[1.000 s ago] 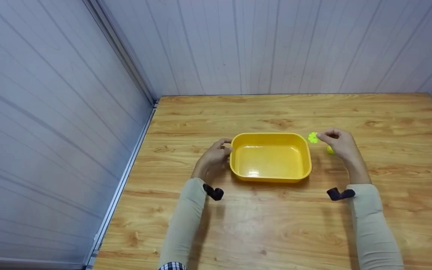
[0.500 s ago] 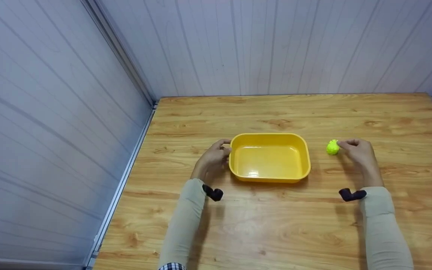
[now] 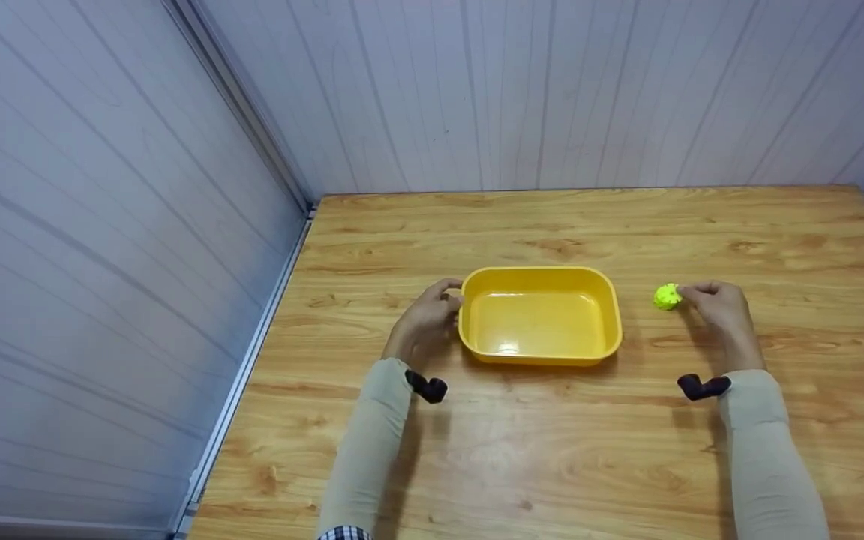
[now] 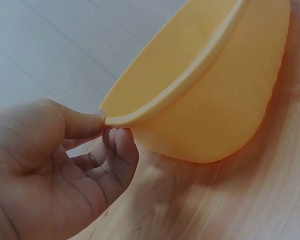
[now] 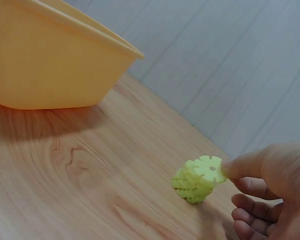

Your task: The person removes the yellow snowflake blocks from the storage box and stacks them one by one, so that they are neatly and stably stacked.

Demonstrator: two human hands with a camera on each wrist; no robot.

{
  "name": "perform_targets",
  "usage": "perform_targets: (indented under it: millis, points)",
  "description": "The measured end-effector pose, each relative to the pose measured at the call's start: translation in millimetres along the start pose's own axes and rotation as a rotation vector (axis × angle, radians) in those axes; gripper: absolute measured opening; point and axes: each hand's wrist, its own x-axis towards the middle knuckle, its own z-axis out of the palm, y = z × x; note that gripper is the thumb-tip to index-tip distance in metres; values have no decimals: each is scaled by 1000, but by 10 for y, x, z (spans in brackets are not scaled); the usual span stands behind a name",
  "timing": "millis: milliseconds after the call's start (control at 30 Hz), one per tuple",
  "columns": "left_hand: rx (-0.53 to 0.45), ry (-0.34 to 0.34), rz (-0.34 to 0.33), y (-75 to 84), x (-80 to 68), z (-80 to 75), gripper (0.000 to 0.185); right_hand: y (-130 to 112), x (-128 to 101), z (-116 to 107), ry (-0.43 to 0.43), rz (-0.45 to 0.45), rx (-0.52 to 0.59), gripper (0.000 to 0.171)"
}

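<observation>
Snowflake-disc stack [image 5: 197, 179], lime green and made of notched plastic discs interlocked into a small clump, stood on the wooden table [image 3: 552, 450] to the right of the yellow tub [image 3: 541, 315], apart from it. The right hand [image 3: 721, 307] touched the stack's top disc with a fingertip [image 5: 235, 169]; the other fingers curled loosely beneath and closed on nothing, and the thumb could not be made out. The left hand [image 4: 55, 165] pinched the tub's left rim between thumb above and fingertips below. Judged from its look, the stack was very light, rigid and easily tipped or pulled apart at the slots, its toothed edges giving fair purchase. A pinch across the sides of the whole clump appeared safer than lifting by the top disc alone. The tub looked thin-walled, smooth and light.
</observation>
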Motion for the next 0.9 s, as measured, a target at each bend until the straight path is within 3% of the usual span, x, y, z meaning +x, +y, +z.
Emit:
perform_targets:
  millis: [567,800,900]
  points:
    - [8,15,-5,1,9,-5,28,-12,22,50,12,-9,-54,53]
    - [-48,5,23,-19,13,9,26,-9,30,59,45,-19,-61,49]
    - [-15,0,46,-30,14,9,26,-8,21,48,54,-29,-64,51]
